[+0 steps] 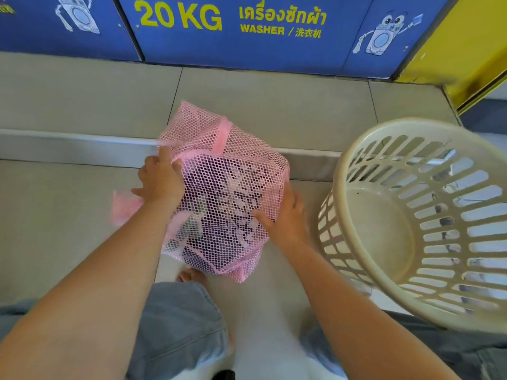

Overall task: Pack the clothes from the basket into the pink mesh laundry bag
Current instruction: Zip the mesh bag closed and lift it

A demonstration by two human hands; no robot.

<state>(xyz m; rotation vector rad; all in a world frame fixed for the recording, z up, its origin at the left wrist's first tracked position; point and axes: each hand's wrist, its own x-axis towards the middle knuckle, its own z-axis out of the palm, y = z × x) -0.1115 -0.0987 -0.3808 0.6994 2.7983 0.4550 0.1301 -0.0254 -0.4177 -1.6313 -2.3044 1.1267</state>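
The pink mesh laundry bag [225, 193] stands on the tiled floor in the middle of the head view, bulging with dark and light clothes that show through the mesh. My left hand [162, 179] grips the bag's upper left edge near its pink trim. My right hand [285, 215] presses flat against the bag's right side, fingers spread on the mesh. The cream plastic laundry basket [356, 165] lies tilted at the right, its inside showing no clothes.
A low metal step edge [68, 141] runs across the floor behind the bag. Blue washer panels [247, 50] line the back wall, with a yellow frame [466, 64] at the right. A small pink mesh piece [124, 209] lies left of the bag. My knees in blue jeans [181, 325] are below.
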